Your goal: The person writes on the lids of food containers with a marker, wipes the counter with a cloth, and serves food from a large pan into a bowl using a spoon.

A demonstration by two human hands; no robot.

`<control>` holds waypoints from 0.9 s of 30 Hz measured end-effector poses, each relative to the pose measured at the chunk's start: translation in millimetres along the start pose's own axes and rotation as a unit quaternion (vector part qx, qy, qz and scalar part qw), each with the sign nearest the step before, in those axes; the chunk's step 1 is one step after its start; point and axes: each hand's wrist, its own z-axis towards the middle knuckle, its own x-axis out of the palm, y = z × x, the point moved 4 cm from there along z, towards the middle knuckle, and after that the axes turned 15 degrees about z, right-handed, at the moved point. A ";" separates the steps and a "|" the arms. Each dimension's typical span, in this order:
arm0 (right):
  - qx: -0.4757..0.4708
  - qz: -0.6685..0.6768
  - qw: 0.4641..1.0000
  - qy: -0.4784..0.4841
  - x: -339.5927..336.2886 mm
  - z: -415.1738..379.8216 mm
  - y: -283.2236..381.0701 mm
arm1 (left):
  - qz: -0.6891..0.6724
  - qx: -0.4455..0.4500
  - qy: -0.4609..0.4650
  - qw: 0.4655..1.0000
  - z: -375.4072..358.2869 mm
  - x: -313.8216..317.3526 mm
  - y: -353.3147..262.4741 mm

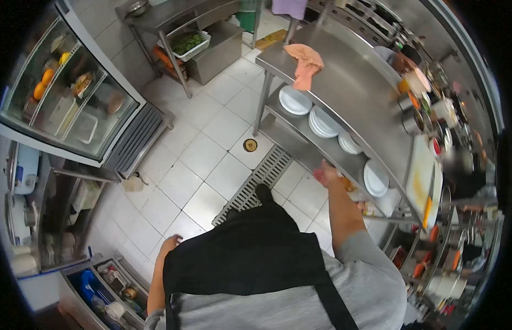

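Note:
My left hand (172, 242) hangs low beside the black apron (239, 247), over the tiled floor. It holds nothing that I can see, and its fingers are partly loose and apart. My right hand (325, 174) reaches forward, near the lower shelf of the steel table, with loosely bent fingers and nothing visible in it. Close by on that shelf are a stack of white plates (323, 122), a white plate (295, 100) and more white plates (376, 177) farther right. A crumpled orange cloth (305, 65) lies on the steel tabletop (355, 82).
A glass-door fridge (69, 88) stands at left, above an open drawer (105, 294). A floor grate (256, 187) crosses the white tiles. A tray of greens (187, 45) sits on a rear shelf. A cutting board with a yellow-handled knife (427, 212) lies at right, near pots and another person.

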 end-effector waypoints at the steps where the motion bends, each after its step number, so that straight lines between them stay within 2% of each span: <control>1: -0.027 0.025 0.999 -0.011 10.9 20.1 26.1 | -0.040 -0.003 0.001 0.999 1.8 36.7 30.7; 3: -0.049 0.077 0.996 -0.022 32.4 60.6 62.8 | -0.174 -0.061 -0.073 0.980 -26.9 76.5 52.7; 4: -0.057 0.103 0.993 -0.025 46.1 81.5 79.5 | -0.191 -0.138 -0.077 0.969 -36.3 102.7 63.6; 5: -0.006 0.162 0.987 -0.011 36.6 129.7 87.1 | -0.206 -0.218 -0.080 0.951 -45.6 137.3 79.7; 6: 0.048 0.217 0.975 0.001 47.3 150.5 91.0 | -0.313 -0.237 -0.048 0.918 -69.1 154.0 73.2; 7: 0.019 0.221 0.973 -0.070 48.0 168.3 95.0 | -0.418 -0.249 -0.022 0.873 -83.9 171.4 63.4; 9: -0.023 0.217 0.960 -0.176 69.1 163.6 103.3 | -0.488 -0.262 -0.014 0.832 -89.7 185.5 33.7; 14: -0.031 0.192 0.958 -0.209 61.7 180.6 103.4 | -0.627 -0.254 0.042 0.735 -116.4 178.6 -37.4; 16: -0.041 0.187 0.960 -0.204 60.6 178.3 109.9 | -0.436 -0.242 0.047 0.865 -83.5 145.2 -56.2; 17: -0.046 0.186 0.962 -0.196 64.3 179.7 114.8 | -0.330 -0.230 0.048 0.914 -60.0 125.4 -62.7; 19: -0.055 0.189 0.964 -0.177 76.6 192.7 130.6 | -0.320 -0.195 -0.007 0.927 -22.7 17.2 -126.1; 20: -0.060 0.189 0.966 -0.166 85.5 197.8 139.4 | -0.354 -0.156 -0.026 0.922 3.6 20.6 -121.1; 21: -0.064 0.191 0.967 -0.154 95.0 202.3 148.5 | -0.286 -0.138 -0.046 0.947 24.6 -28.2 -157.3; 24: -0.081 0.196 0.968 -0.132 114.3 216.5 167.4 | -0.195 -0.032 -0.075 0.977 92.4 -99.5 -216.0; 27: -0.099 0.194 0.968 -0.121 120.4 220.2 174.0 | -0.124 0.096 -0.085 0.984 160.1 -130.7 -269.0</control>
